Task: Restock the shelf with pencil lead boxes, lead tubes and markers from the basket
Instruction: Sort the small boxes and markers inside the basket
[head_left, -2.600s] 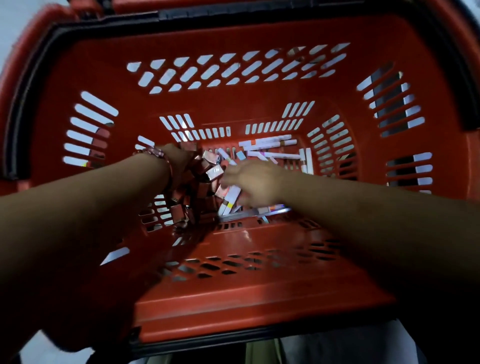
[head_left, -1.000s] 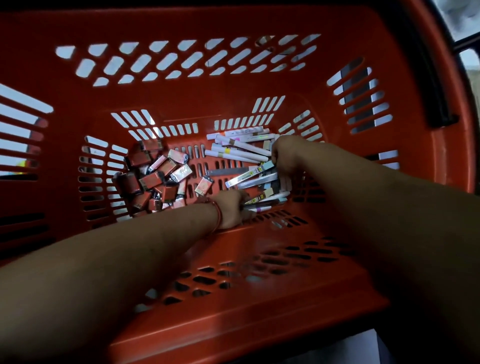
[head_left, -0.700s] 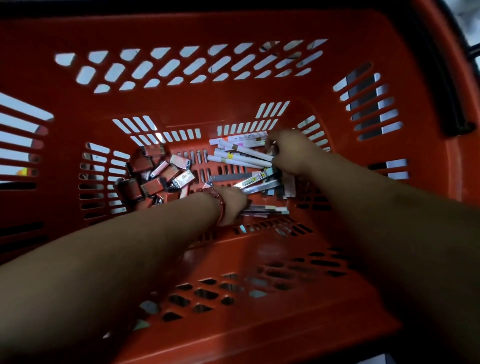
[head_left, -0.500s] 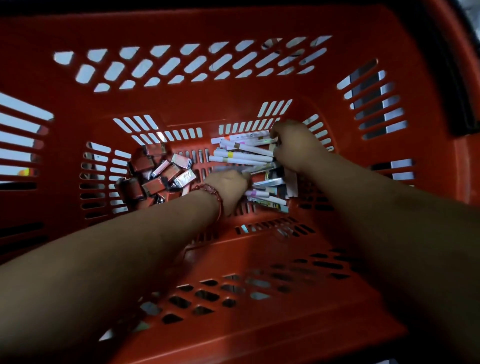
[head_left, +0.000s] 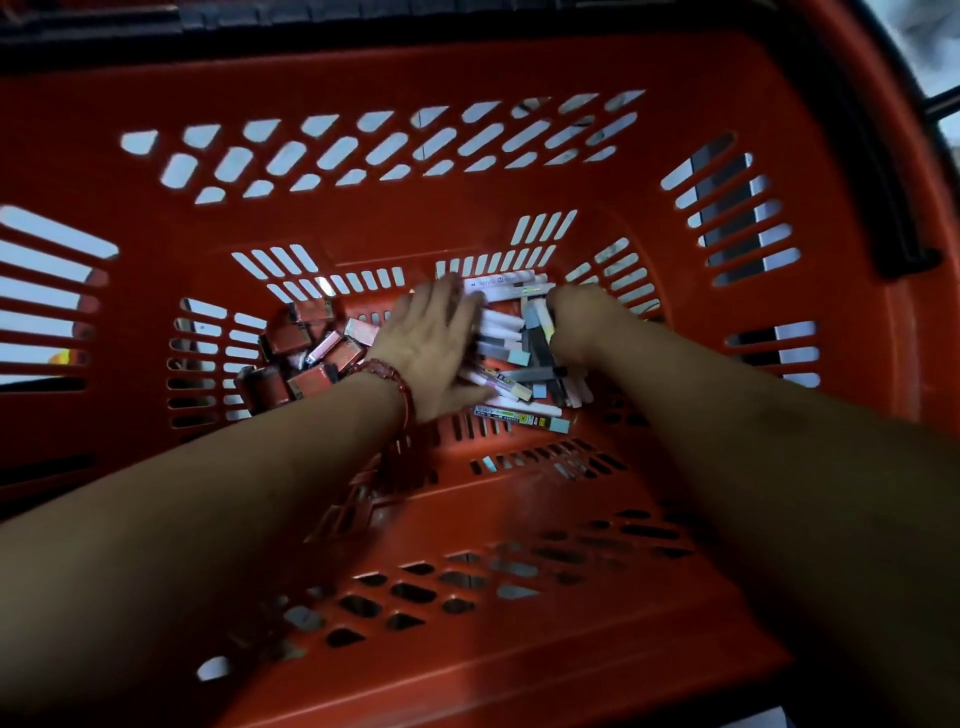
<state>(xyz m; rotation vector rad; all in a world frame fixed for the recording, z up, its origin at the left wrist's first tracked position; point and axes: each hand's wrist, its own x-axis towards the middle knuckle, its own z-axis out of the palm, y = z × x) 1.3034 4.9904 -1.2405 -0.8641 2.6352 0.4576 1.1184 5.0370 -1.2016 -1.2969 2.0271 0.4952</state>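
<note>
markers (head_left: 501, 332) look light, stiff, slippery; grab as a bundle mid-barrel. left hand (head_left: 431, 343) lies flat on them, right hand (head_left: 582, 327) curls round their ends

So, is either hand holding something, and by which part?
The left hand lies flat on the markers and tubes, gripping nothing. The right hand curls round a few grey and yellow tubes at the pile's right edge; which part is hidden.
</note>
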